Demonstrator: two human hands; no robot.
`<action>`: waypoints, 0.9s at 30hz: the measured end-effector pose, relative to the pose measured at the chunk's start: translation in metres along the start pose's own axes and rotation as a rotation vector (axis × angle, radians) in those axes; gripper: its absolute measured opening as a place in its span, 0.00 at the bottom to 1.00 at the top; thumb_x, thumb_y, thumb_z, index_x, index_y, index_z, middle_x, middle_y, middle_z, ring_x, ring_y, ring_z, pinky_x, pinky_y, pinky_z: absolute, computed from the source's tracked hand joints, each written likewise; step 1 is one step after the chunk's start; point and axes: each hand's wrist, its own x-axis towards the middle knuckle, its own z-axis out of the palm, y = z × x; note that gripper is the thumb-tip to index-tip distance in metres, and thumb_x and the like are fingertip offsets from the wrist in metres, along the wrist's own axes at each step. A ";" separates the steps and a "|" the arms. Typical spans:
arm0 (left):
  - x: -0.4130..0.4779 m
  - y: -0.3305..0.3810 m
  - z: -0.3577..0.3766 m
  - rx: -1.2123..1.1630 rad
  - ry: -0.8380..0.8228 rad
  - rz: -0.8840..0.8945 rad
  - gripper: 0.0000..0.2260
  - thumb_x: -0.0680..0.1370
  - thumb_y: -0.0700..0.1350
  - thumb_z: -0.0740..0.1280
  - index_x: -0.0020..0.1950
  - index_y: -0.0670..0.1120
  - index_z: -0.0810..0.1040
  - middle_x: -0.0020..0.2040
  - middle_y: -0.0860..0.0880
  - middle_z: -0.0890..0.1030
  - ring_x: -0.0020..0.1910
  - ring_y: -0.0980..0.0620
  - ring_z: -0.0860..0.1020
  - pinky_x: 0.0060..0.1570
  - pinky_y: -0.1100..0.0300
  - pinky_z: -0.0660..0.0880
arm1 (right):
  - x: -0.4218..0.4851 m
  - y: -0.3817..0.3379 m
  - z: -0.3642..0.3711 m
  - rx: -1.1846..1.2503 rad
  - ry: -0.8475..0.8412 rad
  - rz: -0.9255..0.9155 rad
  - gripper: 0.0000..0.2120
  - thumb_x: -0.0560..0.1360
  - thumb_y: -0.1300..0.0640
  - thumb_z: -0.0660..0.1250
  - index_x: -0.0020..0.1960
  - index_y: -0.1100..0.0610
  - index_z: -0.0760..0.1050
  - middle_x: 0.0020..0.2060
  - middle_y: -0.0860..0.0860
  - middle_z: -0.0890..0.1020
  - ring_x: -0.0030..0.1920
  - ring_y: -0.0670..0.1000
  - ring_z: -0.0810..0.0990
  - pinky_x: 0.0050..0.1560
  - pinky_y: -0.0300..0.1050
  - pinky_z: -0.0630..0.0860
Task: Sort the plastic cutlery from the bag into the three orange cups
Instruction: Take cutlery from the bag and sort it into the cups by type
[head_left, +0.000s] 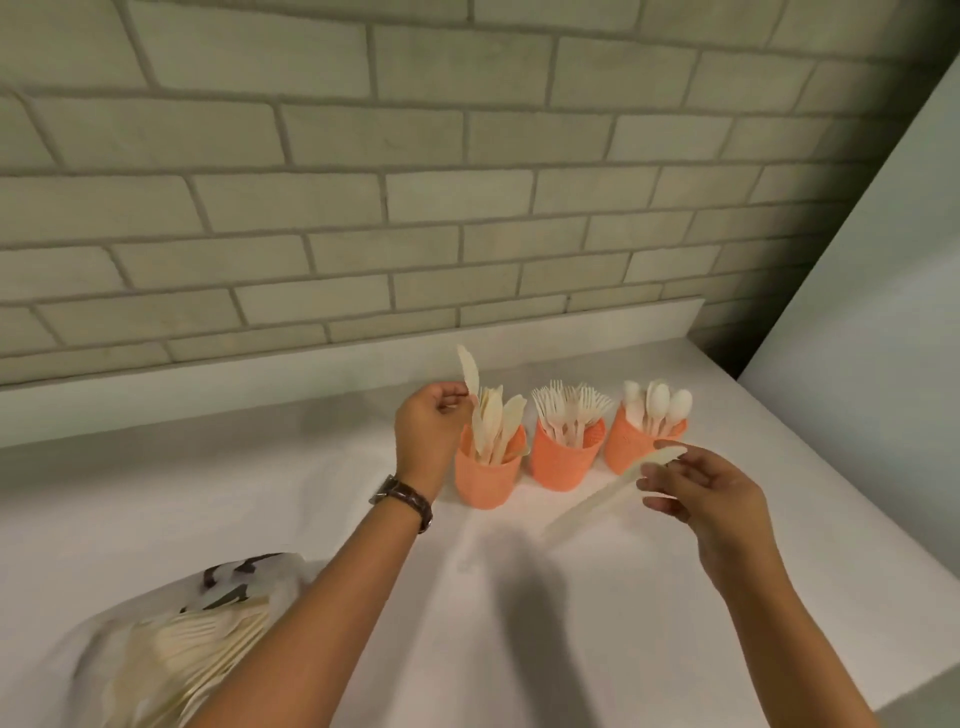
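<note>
Both hands pinch cutlery: the left hand (431, 426) holds a knife (470, 371) upright just over the left cup (485, 480), which is full of knives. The right hand (701, 488) holds a second knife (613, 491) slanted before the right cup (631, 449) of spoons. Forks fill the middle cup (563, 465). The bag (182, 639), at the near left of the bench (208, 493), holds more cutlery.
</note>
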 end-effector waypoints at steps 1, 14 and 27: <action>0.000 -0.008 0.005 0.066 -0.032 -0.034 0.08 0.73 0.41 0.70 0.51 0.44 0.81 0.48 0.47 0.83 0.47 0.50 0.81 0.44 0.65 0.74 | 0.004 -0.004 0.003 0.046 0.022 -0.009 0.10 0.69 0.70 0.71 0.50 0.64 0.79 0.37 0.58 0.81 0.37 0.55 0.83 0.33 0.39 0.81; -0.071 0.010 -0.098 0.199 0.129 0.009 0.04 0.74 0.45 0.70 0.46 0.53 0.83 0.40 0.59 0.81 0.33 0.64 0.76 0.36 0.77 0.69 | 0.086 0.015 0.120 -0.434 -0.202 -0.309 0.13 0.69 0.66 0.72 0.53 0.59 0.78 0.41 0.52 0.81 0.38 0.47 0.78 0.44 0.36 0.73; -0.167 -0.036 -0.265 0.809 0.356 -0.047 0.07 0.63 0.53 0.76 0.37 0.60 0.80 0.58 0.47 0.79 0.55 0.40 0.76 0.53 0.48 0.72 | -0.060 0.047 0.167 -0.449 -0.647 -0.405 0.09 0.71 0.64 0.71 0.46 0.52 0.79 0.34 0.44 0.80 0.30 0.44 0.70 0.34 0.29 0.68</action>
